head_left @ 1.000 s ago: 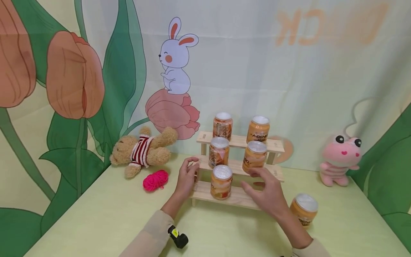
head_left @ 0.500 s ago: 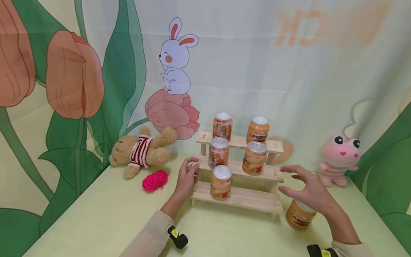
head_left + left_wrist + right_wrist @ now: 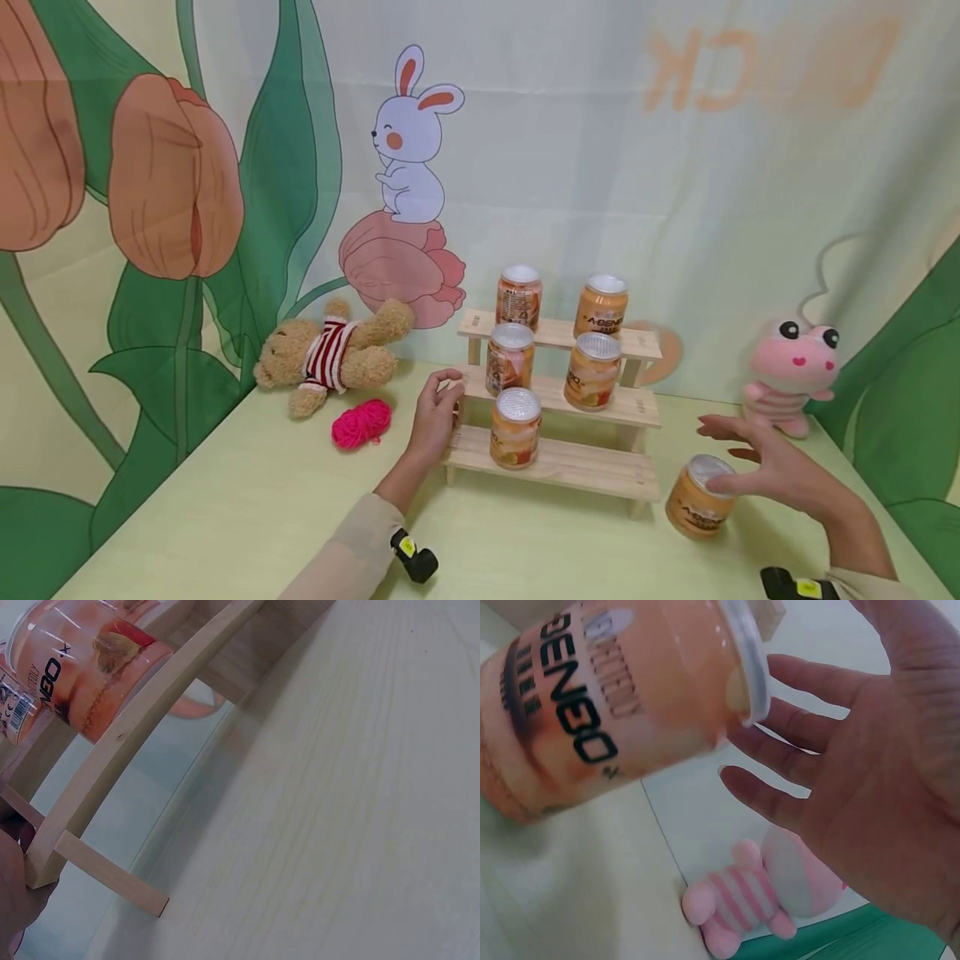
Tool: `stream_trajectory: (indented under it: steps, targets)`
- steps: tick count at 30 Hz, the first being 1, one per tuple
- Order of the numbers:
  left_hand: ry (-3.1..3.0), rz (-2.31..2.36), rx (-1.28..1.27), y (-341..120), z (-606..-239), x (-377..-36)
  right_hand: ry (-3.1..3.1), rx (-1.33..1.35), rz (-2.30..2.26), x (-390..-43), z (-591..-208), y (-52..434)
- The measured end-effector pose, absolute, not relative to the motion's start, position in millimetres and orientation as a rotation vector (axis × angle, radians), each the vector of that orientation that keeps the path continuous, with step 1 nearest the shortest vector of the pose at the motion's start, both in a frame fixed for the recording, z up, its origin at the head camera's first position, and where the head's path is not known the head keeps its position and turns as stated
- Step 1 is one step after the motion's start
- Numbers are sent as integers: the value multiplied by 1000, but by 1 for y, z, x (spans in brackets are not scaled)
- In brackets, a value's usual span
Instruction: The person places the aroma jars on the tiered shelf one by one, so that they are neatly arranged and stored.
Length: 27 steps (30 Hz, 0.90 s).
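Rack (image 3: 570, 460), wooden, 3 steps, on green table (image 3: 225, 508); landmark for all entries below. Cans on rack: 2 on top step, 2 on middle step, 1 on bottom step (image 3: 515, 427). Loose can (image 3: 697, 496): upright on table, just right of rack's bottom step. Right hand (image 3: 772, 471): fingers spread and relaxed, grasping nothing, beside loose can's lid on the side away from rack. Left hand (image 3: 437, 410): fingers curled round rack's left post at middle step. Teddy bear (image 3: 330, 350) and pink yarn ball (image 3: 362, 422): left of rack. Pink plush toy (image 3: 791, 375): right of rack.
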<state>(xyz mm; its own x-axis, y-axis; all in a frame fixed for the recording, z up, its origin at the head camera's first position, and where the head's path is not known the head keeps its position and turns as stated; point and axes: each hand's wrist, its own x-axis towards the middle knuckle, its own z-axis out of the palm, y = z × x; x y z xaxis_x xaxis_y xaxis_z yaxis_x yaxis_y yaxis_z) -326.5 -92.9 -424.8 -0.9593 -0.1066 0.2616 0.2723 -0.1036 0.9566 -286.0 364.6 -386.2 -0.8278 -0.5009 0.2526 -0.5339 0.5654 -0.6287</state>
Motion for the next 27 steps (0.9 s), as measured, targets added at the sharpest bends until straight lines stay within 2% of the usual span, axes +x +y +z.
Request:
stream_trajectory:
  steps: [10,27]
  targets:
    - [-1888,-2167,-203,-91,-423,-323,-2881,864,1393,-288,-403,380]
    - [-1900,-2161,-193,-93,-421,-323,-2884,954,1762,-302,-430,389]
